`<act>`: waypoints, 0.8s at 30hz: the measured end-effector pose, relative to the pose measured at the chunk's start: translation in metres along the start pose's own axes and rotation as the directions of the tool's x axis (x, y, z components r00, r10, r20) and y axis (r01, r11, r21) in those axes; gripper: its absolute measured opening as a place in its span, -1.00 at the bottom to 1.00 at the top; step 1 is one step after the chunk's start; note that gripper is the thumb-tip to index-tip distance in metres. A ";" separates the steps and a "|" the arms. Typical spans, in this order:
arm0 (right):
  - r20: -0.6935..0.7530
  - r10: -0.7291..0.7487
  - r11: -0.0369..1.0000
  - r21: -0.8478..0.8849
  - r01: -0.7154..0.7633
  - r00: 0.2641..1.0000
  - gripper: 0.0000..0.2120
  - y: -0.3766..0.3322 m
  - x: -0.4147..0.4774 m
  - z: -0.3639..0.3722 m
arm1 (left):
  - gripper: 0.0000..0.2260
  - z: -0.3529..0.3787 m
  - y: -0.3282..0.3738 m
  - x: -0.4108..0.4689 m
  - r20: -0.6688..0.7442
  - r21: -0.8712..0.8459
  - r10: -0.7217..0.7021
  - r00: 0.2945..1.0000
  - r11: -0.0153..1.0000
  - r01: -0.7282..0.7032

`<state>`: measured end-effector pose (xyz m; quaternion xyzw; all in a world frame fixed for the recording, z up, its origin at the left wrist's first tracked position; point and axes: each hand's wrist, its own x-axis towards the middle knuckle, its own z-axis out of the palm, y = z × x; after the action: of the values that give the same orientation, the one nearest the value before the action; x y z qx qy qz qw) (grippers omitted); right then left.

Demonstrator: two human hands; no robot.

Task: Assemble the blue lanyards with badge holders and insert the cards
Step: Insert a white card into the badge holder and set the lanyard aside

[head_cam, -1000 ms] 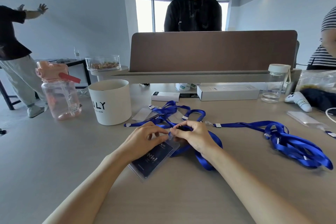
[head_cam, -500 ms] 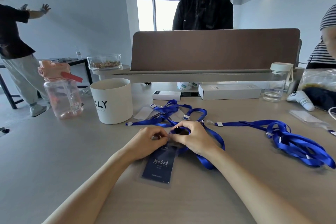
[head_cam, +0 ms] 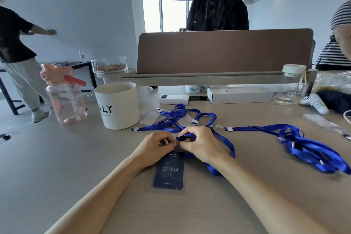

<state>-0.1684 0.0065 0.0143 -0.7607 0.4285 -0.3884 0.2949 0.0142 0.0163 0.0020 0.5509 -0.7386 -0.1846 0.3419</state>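
Two hands meet at counter (head_cam: 57, 157) centre.

- Left hand (head_cam: 157, 146): fingers curled, pinching the top edge of the holder (head_cam: 164, 191).
- Right hand (head_cam: 201, 144): fingers curled, pinching the black clip (head_cam: 183, 137) of one lanyard (head_cam: 226, 142). Its blue loop trails off toward 4 o'clock.
- Holder: clear sleeve, flat on the counter, running toward 6 o'clock from the fingertips. Dark card (head_cam: 169, 171) already inside.
- Clip and holder top: touching or nearly so. Fingers cover the joint, so whether the clip is through the slot cannot be told.
- Spare lanyards: one tangle (head_cam: 176, 113) at 12 o'clock, with empty sleeves (head_cam: 152, 118) beside it. A larger heap (head_cam: 311, 150) at 3 o'clock, well apart.
- Cup (head_cam: 118, 106): at 10 o'clock.

Step, as judged: fastening clip to holder.

Risks:
- The clip may close on plastic beside the slot, because the joint sits hidden under the fingertips.
- A tug on the ribbon could skew the holder.
- The loop lies near the 12 o'clock tangle and may snag it on lifting.
- The card could slip out if the holder tips.
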 end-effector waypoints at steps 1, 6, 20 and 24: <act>0.001 -0.001 1.000 -0.016 0.001 1.000 -0.91 0.000 0.000 0.001 | -0.78 0.000 0.000 0.000 0.000 0.005 0.001 1.000 1.000 -0.001; 0.004 -0.001 1.000 -0.021 0.001 1.000 -0.91 0.000 0.001 0.005 | -0.81 0.000 -0.002 0.001 0.015 -0.023 -0.019 1.000 1.000 0.020; -0.413 0.355 0.839 0.536 -0.091 0.839 -0.95 -0.001 0.012 -0.029 | -0.61 -0.009 0.013 -0.002 0.077 -0.620 -0.113 0.991 0.772 0.136; -0.404 0.481 0.732 0.673 -0.104 0.778 -0.91 -0.005 0.007 -0.036 | -0.53 -0.003 0.019 -0.004 0.067 -0.781 -0.205 0.976 0.598 0.179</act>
<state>-0.1947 -0.0015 0.0391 -0.3934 0.4635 -0.6547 0.4493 0.0038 0.0266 0.0158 0.4256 -0.5154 -0.5152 0.5364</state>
